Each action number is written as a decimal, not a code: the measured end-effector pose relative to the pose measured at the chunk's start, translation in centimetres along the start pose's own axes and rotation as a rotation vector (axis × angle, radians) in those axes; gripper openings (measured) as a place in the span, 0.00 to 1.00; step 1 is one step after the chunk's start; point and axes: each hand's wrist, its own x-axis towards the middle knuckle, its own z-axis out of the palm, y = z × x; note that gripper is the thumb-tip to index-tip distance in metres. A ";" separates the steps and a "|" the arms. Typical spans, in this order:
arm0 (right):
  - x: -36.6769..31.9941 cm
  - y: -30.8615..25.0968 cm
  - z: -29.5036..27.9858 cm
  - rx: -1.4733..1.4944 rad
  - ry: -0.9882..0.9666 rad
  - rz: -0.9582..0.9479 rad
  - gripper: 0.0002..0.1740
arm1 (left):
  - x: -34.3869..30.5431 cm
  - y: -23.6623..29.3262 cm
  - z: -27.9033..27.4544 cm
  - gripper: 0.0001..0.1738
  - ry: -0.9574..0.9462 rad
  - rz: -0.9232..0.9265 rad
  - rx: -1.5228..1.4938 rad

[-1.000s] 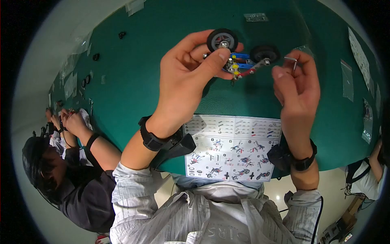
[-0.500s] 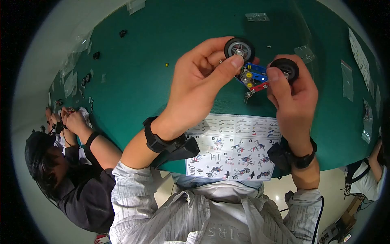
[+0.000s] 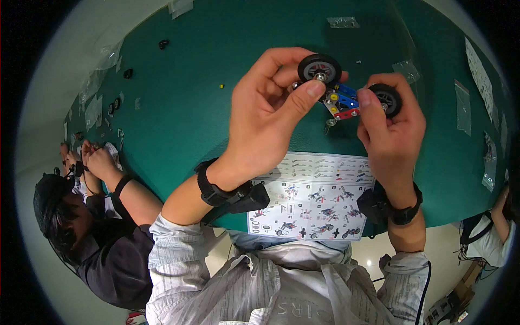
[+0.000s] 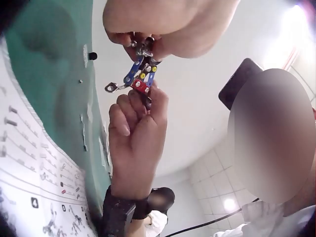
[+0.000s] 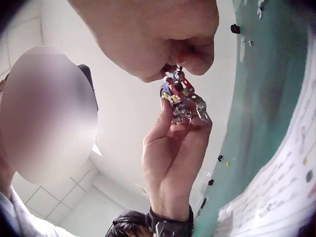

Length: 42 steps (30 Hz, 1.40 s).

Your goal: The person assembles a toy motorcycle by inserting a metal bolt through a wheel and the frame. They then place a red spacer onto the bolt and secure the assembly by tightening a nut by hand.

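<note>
A small model vehicle with blue and red strips [image 3: 346, 114] and yellow parts is held above the green table between both hands. My left hand [image 3: 265, 114] pinches it at one black wheel [image 3: 319, 69], the thumb on the hub. My right hand [image 3: 394, 130] grips the other black wheel [image 3: 391, 101], thumb in front and fingers behind. A metal piece [image 3: 330, 124] sticks out below the strips. In the left wrist view the strips [image 4: 140, 86] show between the two hands; the right wrist view shows the vehicle [image 5: 180, 94] from the other side.
A printed instruction sheet [image 3: 309, 197] lies at the near table edge. Plastic bags [image 3: 463, 108] lie at the right, a small yellow part [image 3: 222, 86] and black parts [image 3: 128, 73] at the left. Another person [image 3: 108, 254] sits at the left.
Over the last second the vehicle and left hand moved right and slightly down. My right hand, which held a small bent metal tool, took hold of the second wheel; the tool is no longer visible.
</note>
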 end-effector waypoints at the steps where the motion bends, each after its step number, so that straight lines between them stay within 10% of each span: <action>1: 0.0 0.0 -0.1 0.001 0.001 0.008 0.07 | 0.0 -0.1 0.0 0.18 -0.006 0.003 -0.002; 10: 0.9 0.0 -0.9 0.235 -0.084 0.124 0.08 | 0.5 0.4 -0.8 0.20 -0.146 0.013 0.115; 16: 1.4 -0.3 -1.7 0.384 -0.131 0.318 0.09 | 1.1 0.7 -1.2 0.28 -0.139 -0.304 -0.259; 26: 1.4 -0.9 -0.8 0.284 -0.070 0.329 0.09 | 0.2 2.1 -0.3 0.22 -0.098 -0.285 0.165; 42: 1.7 0.0 -1.4 0.378 -0.133 0.398 0.09 | 0.3 0.9 -0.5 0.14 0.029 -0.325 -0.102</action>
